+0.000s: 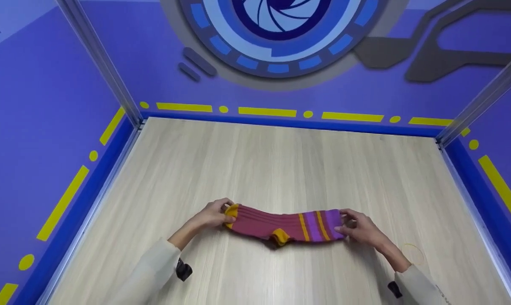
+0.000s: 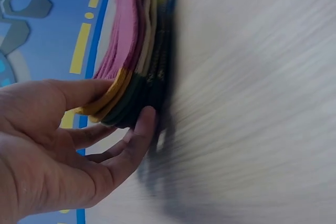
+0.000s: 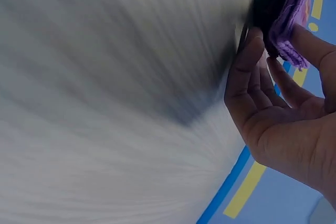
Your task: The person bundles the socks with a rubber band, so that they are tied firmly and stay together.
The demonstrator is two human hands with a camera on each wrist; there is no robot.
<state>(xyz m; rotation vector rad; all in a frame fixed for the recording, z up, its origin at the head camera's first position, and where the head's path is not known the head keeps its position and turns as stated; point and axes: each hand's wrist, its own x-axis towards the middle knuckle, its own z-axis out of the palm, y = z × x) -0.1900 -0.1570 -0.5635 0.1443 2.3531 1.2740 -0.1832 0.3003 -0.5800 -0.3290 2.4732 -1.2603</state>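
Note:
A stack of socks (image 1: 268, 224) is stretched crosswise near the front of the table. The top one is maroon with a mustard toe and heel, and purple and mustard stripes at the cuff. In the left wrist view, several layers of the socks (image 2: 126, 40) show, with mustard and dark green toes. My left hand (image 1: 215, 214) pinches the toe end between thumb and fingers. At the cuff end, my right hand (image 1: 361, 228) grips the purple edge, and dark layers of the socks (image 3: 275, 11) lie under it in the right wrist view.
The pale wood-grain table (image 1: 280, 169) is bounded by blue panels (image 1: 43, 127) with yellow markings and metal posts (image 1: 103, 63) at the back corners. A thin yellow ring (image 1: 415, 254), like a rubber band, lies beside the right wrist.

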